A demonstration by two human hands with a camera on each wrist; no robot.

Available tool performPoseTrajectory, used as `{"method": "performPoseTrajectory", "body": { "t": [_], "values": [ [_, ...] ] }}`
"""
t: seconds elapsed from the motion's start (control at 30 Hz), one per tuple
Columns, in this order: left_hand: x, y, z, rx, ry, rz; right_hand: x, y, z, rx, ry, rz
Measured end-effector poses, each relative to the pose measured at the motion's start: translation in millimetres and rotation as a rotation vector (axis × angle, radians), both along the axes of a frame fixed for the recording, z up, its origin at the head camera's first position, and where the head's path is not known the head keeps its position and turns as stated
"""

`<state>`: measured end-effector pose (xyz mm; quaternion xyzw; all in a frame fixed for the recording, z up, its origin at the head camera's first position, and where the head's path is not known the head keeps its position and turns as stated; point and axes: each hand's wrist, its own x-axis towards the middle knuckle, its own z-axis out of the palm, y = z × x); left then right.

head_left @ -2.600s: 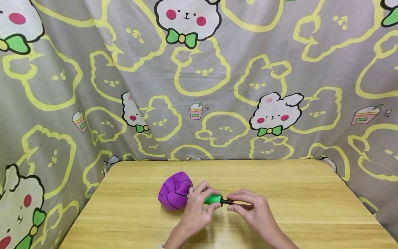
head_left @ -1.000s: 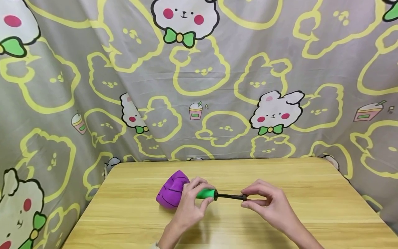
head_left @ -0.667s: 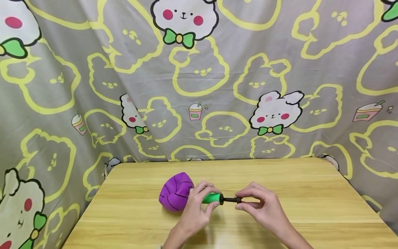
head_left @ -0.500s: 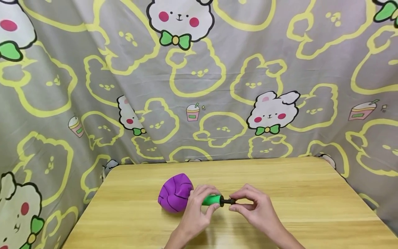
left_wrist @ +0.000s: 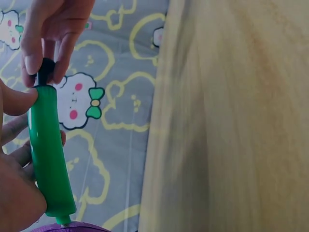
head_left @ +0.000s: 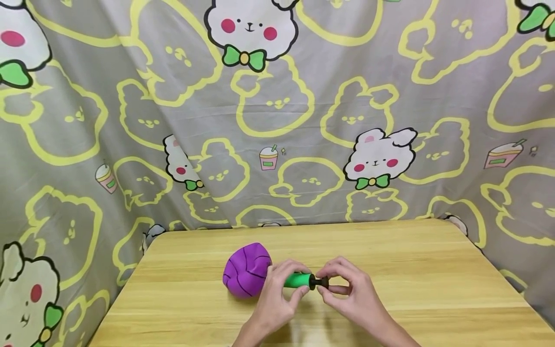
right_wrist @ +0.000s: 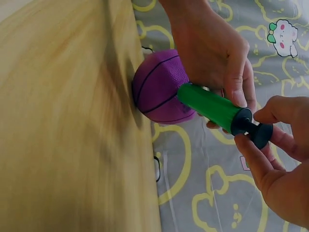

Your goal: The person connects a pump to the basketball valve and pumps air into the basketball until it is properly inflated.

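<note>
A purple ball [head_left: 246, 271] with black lines, dented and partly deflated, rests on the table left of the hands. Joined to it is a green hand pump [right_wrist: 207, 105], its nozzle end against the ball in both wrist views. My left hand [head_left: 277, 294] grips the pump's green barrel, fingers over the top and thumb along the near side. At the barrel's other end, my right hand [head_left: 349, 291] pinches the black plunger handle [right_wrist: 261, 136] between thumb and fingers. Only a short length of the plunger rod shows between handle and barrel.
The wooden table [head_left: 412, 270] reaches out around the hands to its rounded far corners. Behind and beside it hangs a grey curtain [head_left: 299, 120] printed with yellow outlines and white cartoon animals.
The right hand drew the plunger out to the right, then moved left and pushed it nearly fully into the barrel. The left hand kept its grip; ball and pump shifted slightly right.
</note>
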<state>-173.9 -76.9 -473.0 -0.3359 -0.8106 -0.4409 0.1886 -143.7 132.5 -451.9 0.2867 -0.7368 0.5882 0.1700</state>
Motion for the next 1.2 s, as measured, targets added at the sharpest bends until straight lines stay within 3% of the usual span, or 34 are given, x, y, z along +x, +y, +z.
{"method": "performPoseTrajectory", "body": {
  "t": [0.1, 0.4, 0.73, 0.9, 1.2],
  "values": [
    [-0.6, -1.3, 0.7, 0.005, 0.008, -0.015, 1.4, 0.8, 3.1, 0.018, -0.010, -0.011],
    [-9.2, -9.5, 8.8, 0.080, 0.149, -0.042, 6.0, 11.0, 24.0, 0.038, -0.034, -0.015],
    [-19.4, -25.6, 13.6, 0.093, 0.154, 0.026, 4.5, 37.6, 44.0, 0.083, -0.025, -0.004],
    [-21.3, -28.2, 12.6, 0.081, 0.153, 0.024, 6.2, 44.8, 49.1, 0.090, -0.014, 0.000],
    [-16.8, -25.9, 13.3, 0.089, 0.133, 0.046, 6.1, 45.9, 48.8, -0.025, -0.025, -0.011]
  ]
}}
